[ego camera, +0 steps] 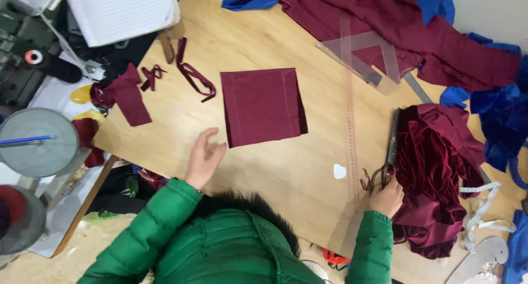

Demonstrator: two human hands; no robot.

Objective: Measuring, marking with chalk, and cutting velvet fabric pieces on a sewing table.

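Note:
My left hand (203, 158) hovers open over the wooden table (258, 47), its fingers spread, just left of a folded square of maroon cloth (263, 106). Over at the right my right hand (386, 197) grips the handles of a pair of scissors (391, 149) whose blades point away from me along the edge of a heap of maroon velvet (434, 174). Both arms wear green padded sleeves.
Maroon scraps and strips (192, 75) lie at the table's far left. A clear ruler and triangle (366, 55) sit by more maroon and blue cloth. A white chalk piece (339, 171), a measuring tape (484, 209) and a sewing machine (22, 47) are nearby.

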